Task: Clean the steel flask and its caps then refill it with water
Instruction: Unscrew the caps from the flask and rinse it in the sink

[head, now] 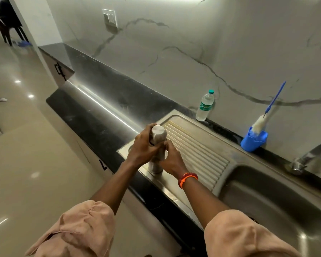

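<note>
Two bare forearms in rolled peach sleeves (76, 229) reach up from the bottom edge toward a steel flask (157, 145) standing upright near the centre, at the near-left corner of a ribbed steel draining board (198, 145). The left hand (144, 148) wraps its fingers around the flask's upper part, just below the cap (157, 132), which is on. The right hand (171, 160), with an orange bead bracelet (187, 179) at the wrist, curls around the flask's middle from the right side. At 4 o'clock from the flask lies the sink basin (278, 199); at 3 o'clock, beyond the basin, stands a steel tap (308, 158). At 2 o'clock a blue cup (254, 141) holds a white bottle brush (267, 112) with a blue handle, leaning against the marble wall (174, 52). At 1 o'clock a clear plastic water bottle (205, 106) stands capped against that wall. A black counter (104, 93) runs away toward 11 o'clock
</note>
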